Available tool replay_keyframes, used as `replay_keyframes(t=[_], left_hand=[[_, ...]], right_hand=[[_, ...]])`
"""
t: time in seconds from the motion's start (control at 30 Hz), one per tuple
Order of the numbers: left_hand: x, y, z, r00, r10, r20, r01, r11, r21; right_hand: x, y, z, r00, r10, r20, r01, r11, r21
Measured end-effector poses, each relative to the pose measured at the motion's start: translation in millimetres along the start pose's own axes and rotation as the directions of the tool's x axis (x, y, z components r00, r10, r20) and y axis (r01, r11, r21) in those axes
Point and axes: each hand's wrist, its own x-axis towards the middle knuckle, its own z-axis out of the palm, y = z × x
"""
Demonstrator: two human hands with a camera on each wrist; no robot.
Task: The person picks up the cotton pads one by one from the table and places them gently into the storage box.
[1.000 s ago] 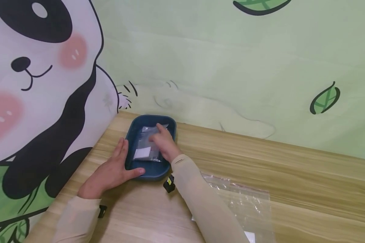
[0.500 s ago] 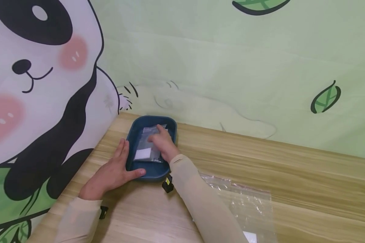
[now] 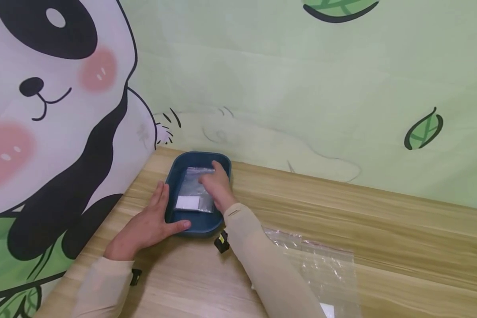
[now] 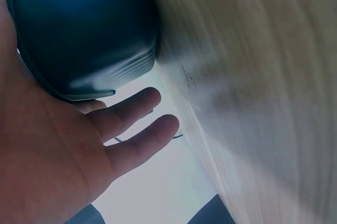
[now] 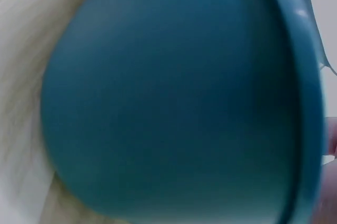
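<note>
A dark blue rectangular tray (image 3: 200, 227) stands on the table in the head view. Inside it lies a clear plastic zip bag (image 3: 191, 187) with a white label patch (image 3: 187, 202). My left hand (image 3: 145, 227) rests against the tray's near left corner, fingers straight along the outer wall and thumb over the near rim. In the left wrist view, the fingers (image 4: 142, 139) extend beside the tray's wall (image 4: 84, 34). My right hand (image 3: 218, 185) is over the bag's right part, index finger extended toward the far right corner; its other fingers are hidden. The tray's outside (image 5: 168, 97) fills the right wrist view.
A larger clear plastic bag (image 3: 330, 269) with a white patch lies on the wooden table (image 3: 381, 221), partly under the right forearm. A green backdrop (image 3: 282, 88) with a panda picture (image 3: 63, 132) stands behind and left of the tray.
My right hand has shifted slightly right within the tray. The bag's far right corner, raised toward the fingers before, is lower now, and the bag looks flatter. The left hand keeps its place.
</note>
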Motion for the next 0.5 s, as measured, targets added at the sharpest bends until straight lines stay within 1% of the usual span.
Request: replay_keyframes(t=[0.07,0.23,0.37,0.5], left_hand=[[1.2,1.3,0.4,1.000,0.001,0.003,-0.001,1.000,0.002],[3.5,3.0,1.0,1.000,0.001,0.013,-0.001,1.000,-0.005],[3.3,1.9,0.6,1.000,0.003,0.016,-0.003,1.000,-0.005],[2.9,0.5,0.6,1.000,0.009,0.015,-0.009,1.000,-0.006]], right_hand=[[-2.4,-1.7,-5.7,1.000,-0.019,-0.004,0.019,1.000,0.009],[-12.9,-12.5,-24.6,0.995,-0.097,0.035,0.096,0.995,0.029],[-29.4,-27.0,-43.1,0.987,-0.138,0.083,0.131,0.988,0.086],[-50.5,-37.9,-67.7,0.975,-0.174,0.139,0.155,0.979,0.136]])
